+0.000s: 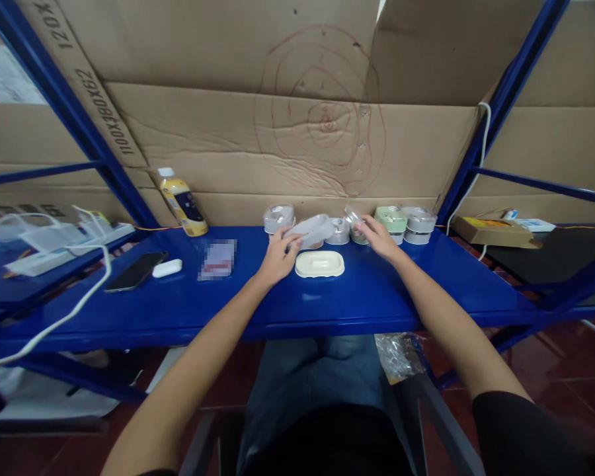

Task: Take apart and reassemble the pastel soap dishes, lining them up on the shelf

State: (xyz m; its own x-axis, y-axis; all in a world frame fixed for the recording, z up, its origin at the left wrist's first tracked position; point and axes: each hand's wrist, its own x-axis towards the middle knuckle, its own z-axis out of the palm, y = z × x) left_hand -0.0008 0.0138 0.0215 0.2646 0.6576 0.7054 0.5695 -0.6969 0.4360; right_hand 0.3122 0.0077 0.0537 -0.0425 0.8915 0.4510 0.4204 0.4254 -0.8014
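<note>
My left hand (278, 256) is closed on the near edge of a translucent oblong plastic cover (309, 231), holding it tilted above the blue table. Just below the cover, a cream oblong tray (320, 264) with a recessed middle lies flat. Over to the right, my right hand (377, 237) pinches a small clear plastic piece (353, 216) in front of the containers; its exact kind is unclear. Behind the hands stand small lidded containers: a white one (279, 217), a green one (391, 218) and a grey one (418, 223). Others between them are partly hidden.
Left on the blue table (248, 301) are a yellow drink bottle (183, 203), a blurred-out flat packet (218, 259), a white earbud case (167, 268) and a black phone (135, 272). A white power strip (69, 251) with cables lies farther left. Cardboard (203, 132) walls the back.
</note>
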